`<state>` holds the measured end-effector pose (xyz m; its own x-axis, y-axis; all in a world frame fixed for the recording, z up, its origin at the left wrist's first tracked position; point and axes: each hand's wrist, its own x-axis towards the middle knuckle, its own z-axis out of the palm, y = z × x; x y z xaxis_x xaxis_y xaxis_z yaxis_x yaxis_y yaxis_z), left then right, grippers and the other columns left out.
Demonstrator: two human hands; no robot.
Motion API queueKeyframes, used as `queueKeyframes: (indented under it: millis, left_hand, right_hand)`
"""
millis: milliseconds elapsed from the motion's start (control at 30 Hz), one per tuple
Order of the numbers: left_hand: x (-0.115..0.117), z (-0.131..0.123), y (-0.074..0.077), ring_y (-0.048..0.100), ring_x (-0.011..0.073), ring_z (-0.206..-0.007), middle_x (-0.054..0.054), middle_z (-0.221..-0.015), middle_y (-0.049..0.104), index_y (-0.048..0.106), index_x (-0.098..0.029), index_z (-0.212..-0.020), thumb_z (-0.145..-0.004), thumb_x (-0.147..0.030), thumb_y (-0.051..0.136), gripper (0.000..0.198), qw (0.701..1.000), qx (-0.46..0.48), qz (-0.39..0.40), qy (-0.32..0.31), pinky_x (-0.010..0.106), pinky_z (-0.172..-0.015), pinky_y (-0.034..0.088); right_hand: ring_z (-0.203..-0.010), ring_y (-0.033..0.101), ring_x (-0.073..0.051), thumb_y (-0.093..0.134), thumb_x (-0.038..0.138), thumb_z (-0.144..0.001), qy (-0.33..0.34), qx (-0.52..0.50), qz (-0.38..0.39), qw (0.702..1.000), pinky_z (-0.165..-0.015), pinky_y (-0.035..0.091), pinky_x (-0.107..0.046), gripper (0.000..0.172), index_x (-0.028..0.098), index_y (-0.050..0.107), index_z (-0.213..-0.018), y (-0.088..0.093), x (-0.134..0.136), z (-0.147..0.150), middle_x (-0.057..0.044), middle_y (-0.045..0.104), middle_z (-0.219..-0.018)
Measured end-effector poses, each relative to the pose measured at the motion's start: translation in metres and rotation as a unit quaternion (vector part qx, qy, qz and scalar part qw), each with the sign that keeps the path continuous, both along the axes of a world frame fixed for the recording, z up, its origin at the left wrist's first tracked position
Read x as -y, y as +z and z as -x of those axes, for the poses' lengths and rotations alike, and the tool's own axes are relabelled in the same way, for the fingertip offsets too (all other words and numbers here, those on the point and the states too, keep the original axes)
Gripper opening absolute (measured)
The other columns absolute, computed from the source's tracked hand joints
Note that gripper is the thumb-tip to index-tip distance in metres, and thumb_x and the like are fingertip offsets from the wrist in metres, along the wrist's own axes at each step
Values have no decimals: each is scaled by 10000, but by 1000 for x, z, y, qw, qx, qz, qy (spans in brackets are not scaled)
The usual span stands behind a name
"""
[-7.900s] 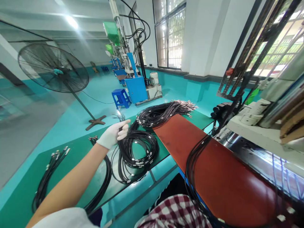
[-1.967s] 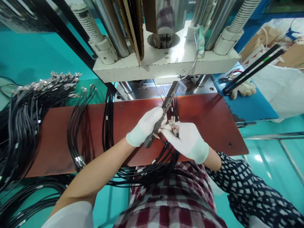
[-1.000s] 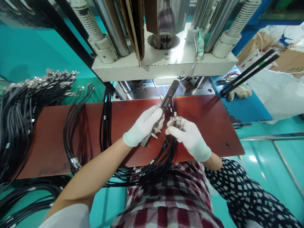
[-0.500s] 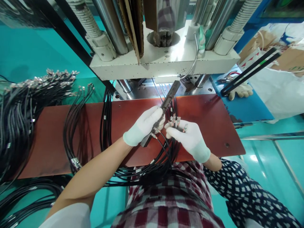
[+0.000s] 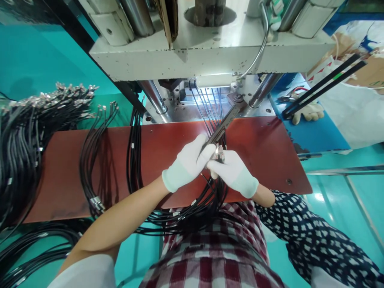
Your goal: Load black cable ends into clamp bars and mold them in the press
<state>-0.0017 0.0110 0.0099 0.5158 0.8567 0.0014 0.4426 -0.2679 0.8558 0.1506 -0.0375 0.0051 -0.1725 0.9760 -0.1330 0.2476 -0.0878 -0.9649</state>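
My left hand, in a white glove, is closed around a dark slotted metal bar. The bar slants up and right toward the press, its lower end hidden by the glove. Close beside it, my gloved right hand pinches a small bunch of metal cable connectors. Both hands touch or nearly touch at the fingertips. Black cables hang from the bunch and loop over the board's front edge toward my lap. Exactly which connectors sit in the bar is hidden by the fingers.
A press with a chipped white plate stands ahead; thin cables run out of its lower die. The red-brown board lies before it. More black cable bundles are at the left. A glove and pliers lie right.
The press's white plate has risen, showing more of the lower die and its cables. The bar has shifted up and right, its lower end now covered. My hands have drawn together.
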Motion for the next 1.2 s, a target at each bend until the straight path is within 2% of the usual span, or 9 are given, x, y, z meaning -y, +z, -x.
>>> queueKeyframes:
  millis: [100,233,300,433,567,733,833,967,1200]
  left_hand:
    - [-1,0,0,448,128,-652,-12,-727,493,417,-197,-807,-993,-455,396,319,1000,2,-12,0,290,-642,362]
    - [-5,3,4,411,103,-583,-24,-690,440,402,-195,-764,-992,-495,387,377,987,129,98,-12,257,-538,363]
    - [-7,4,4,422,96,-580,-22,-695,445,418,-188,-769,-989,-505,400,386,977,167,134,-16,244,-521,369]
    - [-10,6,1,423,84,-566,-22,-712,462,440,-183,-807,-982,-515,419,376,960,208,185,-31,227,-500,370]
    - [-12,7,0,431,78,-556,-19,-710,482,458,-175,-809,-980,-518,425,384,961,205,181,-49,214,-488,380]
    - [-13,7,-2,439,72,-548,-15,-720,481,468,-167,-804,-973,-525,435,397,956,209,192,-72,203,-474,382]
    - [-12,7,-3,454,77,-544,-12,-730,488,488,-166,-834,-965,-536,442,395,947,220,218,-82,206,-457,385]
    - [-11,7,-3,455,88,-534,-7,-699,514,506,-163,-820,-963,-540,440,408,949,216,214,-87,217,-458,370]
    - [-11,7,0,489,130,-738,14,-813,538,539,-156,-884,-979,-505,431,377,964,196,145,-102,259,-688,433]
  right_hand:
    - [-559,541,-104,553,181,-854,-3,19,-12,1000,-671,430,-257,340,178,528,-515,-3,0,0,30,583,-529]
    - [-598,547,-118,661,316,-826,-48,-70,35,996,-648,432,-262,163,174,625,-754,2,4,0,31,621,-598]
    - [-613,536,-116,706,330,-791,-90,-120,65,987,-606,415,-253,197,173,622,-876,5,7,-2,21,652,-678]
    - [-660,492,-100,685,390,-840,-134,-135,56,980,-592,381,-239,241,162,683,-917,1,14,-9,-13,651,-820]
    - [-587,410,-85,574,502,-917,-90,-209,78,971,-546,322,-246,360,183,718,-1004,-10,16,-17,-15,625,-799]
    - [-546,383,-87,630,516,-854,-33,-297,162,941,-506,273,-250,354,177,717,-912,-12,10,-21,6,549,-671]
    - [-518,401,-93,663,424,-808,-44,-247,163,954,-511,300,-255,269,158,696,-777,-4,6,-17,22,515,-562]
    - [-509,442,-96,679,309,-777,-88,-129,72,985,-560,363,-254,214,157,616,-641,6,3,-8,35,517,-483]
    - [-471,446,-91,627,271,-792,-68,-89,10,994,-540,372,-249,217,176,559,-608,5,0,-2,55,487,-459]
